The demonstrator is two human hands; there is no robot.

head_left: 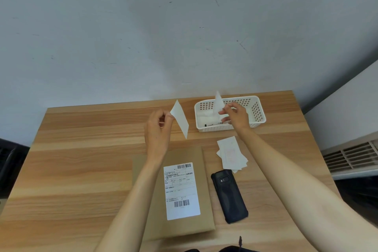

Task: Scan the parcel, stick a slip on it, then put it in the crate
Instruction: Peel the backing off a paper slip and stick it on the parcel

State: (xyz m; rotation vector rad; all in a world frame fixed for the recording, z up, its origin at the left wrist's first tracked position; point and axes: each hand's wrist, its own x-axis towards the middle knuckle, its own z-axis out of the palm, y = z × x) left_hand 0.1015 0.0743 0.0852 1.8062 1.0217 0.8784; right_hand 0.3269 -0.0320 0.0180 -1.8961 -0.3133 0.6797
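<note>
Both hands were up over the worktop, well apart from each other, each pinching its own piece of white paper. The left hand had thumb and fingertips clamped on the top corner of a slip, which hung tilted in the air, clear of the wood. The right hand gripped a second white sheet, held upright just over the white crate at the far side of the worktop. Down below, between the forearms, the brown parcel lay flat on the worktop, printed label facing up, barcodes at top and bottom. Just beside it on the right sat the black handheld scanner, and above that a loose pile of white slips, touching the scanner's far end.
</note>
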